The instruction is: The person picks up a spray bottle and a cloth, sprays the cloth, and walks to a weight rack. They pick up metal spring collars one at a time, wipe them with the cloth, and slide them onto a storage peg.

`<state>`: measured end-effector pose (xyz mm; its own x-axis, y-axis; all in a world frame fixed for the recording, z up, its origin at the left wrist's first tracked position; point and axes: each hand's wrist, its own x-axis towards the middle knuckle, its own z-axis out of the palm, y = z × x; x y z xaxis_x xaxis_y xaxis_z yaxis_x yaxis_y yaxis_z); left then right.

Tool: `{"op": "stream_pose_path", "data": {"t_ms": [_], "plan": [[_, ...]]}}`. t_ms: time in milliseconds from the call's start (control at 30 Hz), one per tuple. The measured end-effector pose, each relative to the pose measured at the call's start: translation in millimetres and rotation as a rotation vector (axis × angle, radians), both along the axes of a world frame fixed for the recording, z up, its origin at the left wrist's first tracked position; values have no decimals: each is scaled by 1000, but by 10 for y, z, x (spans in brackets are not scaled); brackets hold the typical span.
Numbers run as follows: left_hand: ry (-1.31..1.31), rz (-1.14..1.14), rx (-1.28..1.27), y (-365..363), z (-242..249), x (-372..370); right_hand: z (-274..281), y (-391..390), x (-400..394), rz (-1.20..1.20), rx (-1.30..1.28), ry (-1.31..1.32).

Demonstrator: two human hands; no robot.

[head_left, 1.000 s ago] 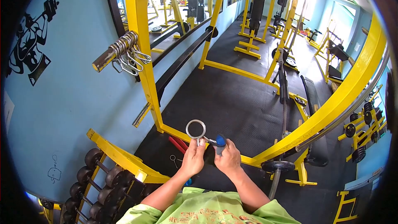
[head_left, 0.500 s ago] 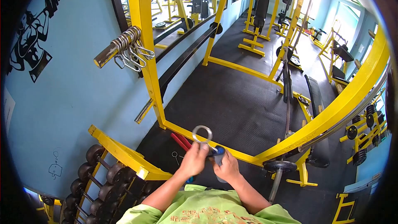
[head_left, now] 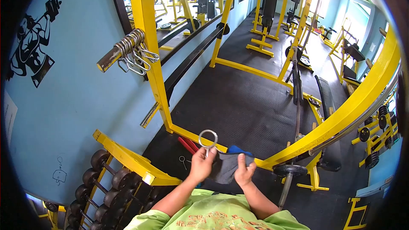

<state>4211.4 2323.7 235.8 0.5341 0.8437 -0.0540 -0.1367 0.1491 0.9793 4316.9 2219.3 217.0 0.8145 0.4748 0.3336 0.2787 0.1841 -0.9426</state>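
Observation:
My left hand (head_left: 201, 165) is closed on a metal spring collar clip (head_left: 217, 139), its round coil standing up above my thumb and fingers. A grey and blue cloth (head_left: 225, 168) hangs spread between my two hands. My right hand (head_left: 244, 171) grips the cloth's right side, thumb on top and fingers behind it. The cloth's left edge lies against my left hand, below the clip. Several similar spring clips (head_left: 133, 44) hang on a worn peg (head_left: 109, 59) of the yellow rack, up and to the left.
The yellow frame's floor bar (head_left: 232, 150) crosses just beyond my hands. A red-handled tool (head_left: 188, 145) and a small metal clip (head_left: 182, 160) lie on the black floor. Dumbbells (head_left: 121, 179) fill a rack at lower left. A barbell (head_left: 289, 170) and bench (head_left: 326, 98) stand to the right.
My right hand has moved right, and the cloth, bunched between the hands before, is now stretched open. The clip stays upright in my left hand.

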Motion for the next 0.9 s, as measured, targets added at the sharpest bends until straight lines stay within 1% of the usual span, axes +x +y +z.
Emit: {"op": "stream_pose_path", "data": {"t_ms": [33,67,133,167,200,267,300,333,367,400,467,500,533,600,667,700,733,767,800,867,900], "plan": [[30,-44,-138,86,22,-69,16,49,45,-40,116,63],[44,-21,-136,111,51,-94,20,-18,55,-51,112,182],[14,-5,-225,188,6,-180,99,-30,157,-163,255,264],[-23,-5,-268,202,111,-229,128,-25,224,-258,296,329],[-39,10,-281,234,133,-282,263,-62,279,-204,303,303],[4,104,-92,274,129,-313,168,-209,426,-13,116,102],[-51,113,-42,299,117,-326,125,-258,422,70,42,99],[-46,89,-26,329,129,-373,103,-284,421,153,-32,94],[-59,69,-12,357,161,-413,87,-208,454,281,1,-189],[-74,51,0,382,202,-453,85,-170,402,295,-61,-274],[-98,24,13,438,270,-511,132,-113,293,283,-429,-426],[-100,28,82,468,301,-529,92,-72,242,261,-485,-466],[-101,34,152,499,333,-563,110,-11,199,276,-482,-472],[-53,50,176,558,404,-681,161,126,121,186,-270,-489],[34,37,254,620,486,-799,241,258,79,216,-224,-523],[82,22,319,649,553,-871,341,344,53,316,-208,-449],[80,47,323,692,599,-937,454,442,17,417,-192,-375],[84,25,447,742,646,-1003,547,550,-39,487,-195,-412],[92,1,572,794,688,-1075,653,659,-114,505,-185,-419],[92,-14,717,947,703,-1200,913,874,-303,816,-300,-250],[93,1,725,1003,736,-1289,942,957,-377,828,-291,-259]]}}
